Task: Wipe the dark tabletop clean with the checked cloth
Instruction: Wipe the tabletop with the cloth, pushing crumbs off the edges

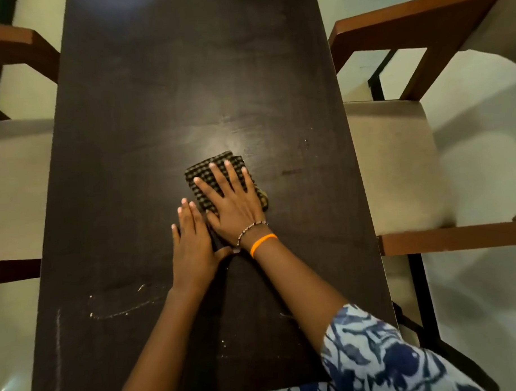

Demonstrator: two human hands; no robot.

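A folded dark cloth with a tan check (202, 171) lies near the middle of the long dark tabletop (159, 96). My right hand (235, 206) presses flat on top of it, fingers spread, and covers most of it. My left hand (193, 248) rests flat on the bare wood just left of and nearer than the right hand; its thumb touches the right wrist. Pale streaks and specks (123, 309) mark the near left part of the tabletop. A short dark smear (291, 171) sits to the right of the cloth.
A wooden-armed chair with a beige seat (396, 161) stands close against the table's right edge. Another chair (16, 180) stands against the left edge. Pale floor (487, 275) shows beyond them. My patterned blue and white sleeve (373, 358) hangs over the near right corner.
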